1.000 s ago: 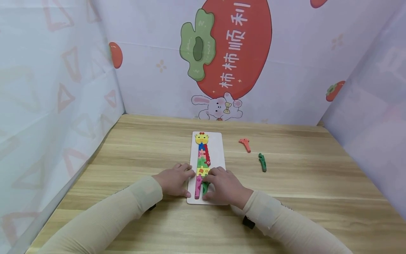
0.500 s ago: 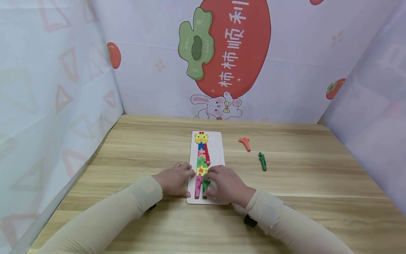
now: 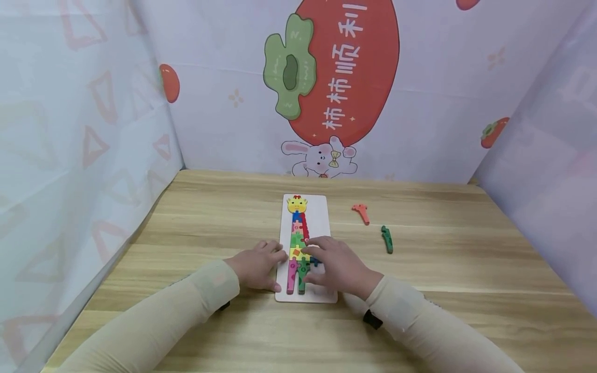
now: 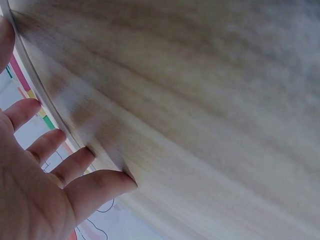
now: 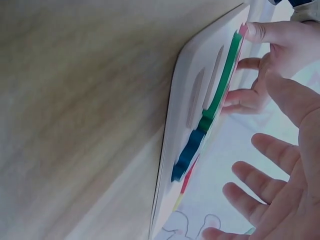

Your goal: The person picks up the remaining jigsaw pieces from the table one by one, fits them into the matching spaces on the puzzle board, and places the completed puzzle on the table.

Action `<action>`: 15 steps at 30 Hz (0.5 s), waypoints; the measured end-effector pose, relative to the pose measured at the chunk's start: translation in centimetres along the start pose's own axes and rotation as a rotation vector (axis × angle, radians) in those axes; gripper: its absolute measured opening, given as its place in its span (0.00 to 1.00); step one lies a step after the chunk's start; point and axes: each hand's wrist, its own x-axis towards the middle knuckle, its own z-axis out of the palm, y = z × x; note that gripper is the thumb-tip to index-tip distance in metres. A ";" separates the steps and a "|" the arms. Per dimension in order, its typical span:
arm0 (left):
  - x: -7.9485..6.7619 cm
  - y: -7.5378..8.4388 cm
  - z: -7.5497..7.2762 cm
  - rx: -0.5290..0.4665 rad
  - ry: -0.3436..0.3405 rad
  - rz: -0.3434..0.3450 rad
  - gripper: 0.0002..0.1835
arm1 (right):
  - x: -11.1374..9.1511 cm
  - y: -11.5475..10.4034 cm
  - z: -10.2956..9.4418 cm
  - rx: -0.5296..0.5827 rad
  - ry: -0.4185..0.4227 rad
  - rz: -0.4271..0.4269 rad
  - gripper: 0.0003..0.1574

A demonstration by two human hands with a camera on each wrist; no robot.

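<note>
A giraffe puzzle lies on a pale board [image 3: 321, 217], its yellow head piece [image 3: 296, 203] at the far end. Toward the near end sit a pink leg piece [image 3: 291, 280] and a green leg piece [image 3: 302, 280], side by side. My left hand [image 3: 255, 265] rests along the board's left edge, fingers spread and lightly bent. Over the right side is my right hand [image 3: 344, 267], fingers parted and holding nothing. It partly hides a dark blue piece [image 5: 187, 155], which the right wrist view shows set in the board beside two bare grooves [image 5: 197, 97].
To the right of the board, a coral puzzle piece [image 3: 361, 213] and a dark green curved piece [image 3: 387, 240] lie loose on the wooden table [image 3: 210, 207]. Printed cloth walls [image 3: 224, 134] stand behind and at both sides.
My right hand has let go of the green leg piece and shifted slightly right, its fingers parting. The leg and part of the blue piece now show. My left hand stays put.
</note>
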 end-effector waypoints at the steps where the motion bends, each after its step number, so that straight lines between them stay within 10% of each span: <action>1: 0.0 0.0 0.0 -0.002 -0.001 0.001 0.39 | 0.0 0.1 0.0 -0.002 0.007 -0.007 0.39; 15: -0.2 0.2 -0.2 0.001 0.001 0.003 0.39 | 0.2 2.0 -0.5 -0.034 0.019 -0.024 0.40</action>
